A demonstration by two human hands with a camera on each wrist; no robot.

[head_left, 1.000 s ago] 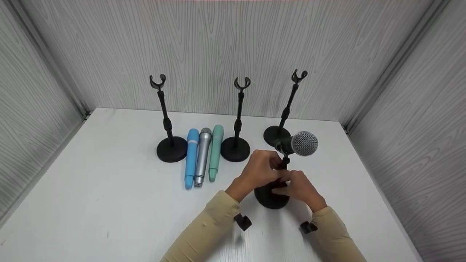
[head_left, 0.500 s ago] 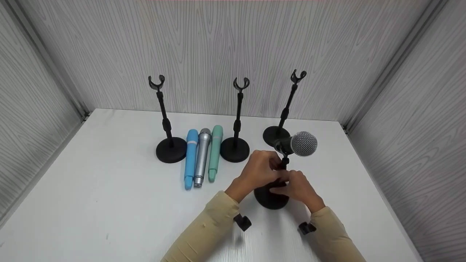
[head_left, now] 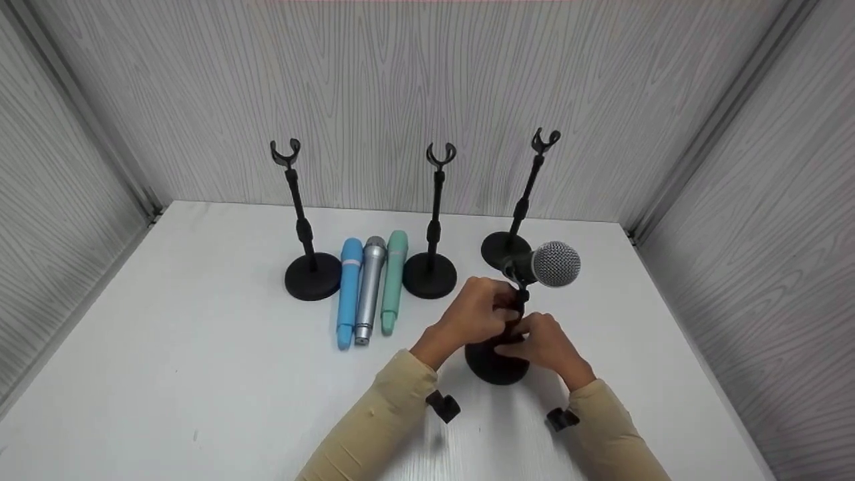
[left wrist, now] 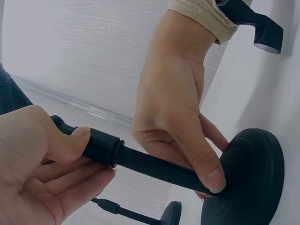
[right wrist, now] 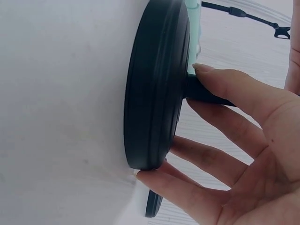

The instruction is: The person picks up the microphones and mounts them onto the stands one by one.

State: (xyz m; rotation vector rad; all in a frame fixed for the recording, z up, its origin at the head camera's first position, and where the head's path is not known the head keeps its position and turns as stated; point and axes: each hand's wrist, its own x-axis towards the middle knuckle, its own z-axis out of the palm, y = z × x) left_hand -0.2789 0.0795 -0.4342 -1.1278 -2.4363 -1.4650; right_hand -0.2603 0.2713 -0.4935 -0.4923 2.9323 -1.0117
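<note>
A black desktop microphone stand (head_left: pixel 497 364) stands at the front right, with a dark microphone (head_left: pixel 556 264) with a silver mesh head in its clip. My left hand (head_left: pixel 477 310) holds the collar (left wrist: pixel 101 147) of its pole between thumb and fingers. Low on the pole, just above the round base (right wrist: pixel 157 84), my right hand (head_left: pixel 544 344) pinches with thumb and forefinger. Its other fingers reach down to the base, and one touches the base's edge in the right wrist view. The microphone's handle is mostly hidden in the head view.
Behind are three more black stands with bare clips: a left stand (head_left: pixel 312 274), a middle stand (head_left: pixel 431 274) and a right stand (head_left: pixel 507 248). Between left and middle lie a blue microphone (head_left: pixel 349 294), a silver microphone (head_left: pixel 369 294) and a green microphone (head_left: pixel 394 284). Grey panels surround the white table.
My left fingers have drawn back slightly from my right fingers, showing more of the pole between the hands. My right hand keeps its place at the base.
</note>
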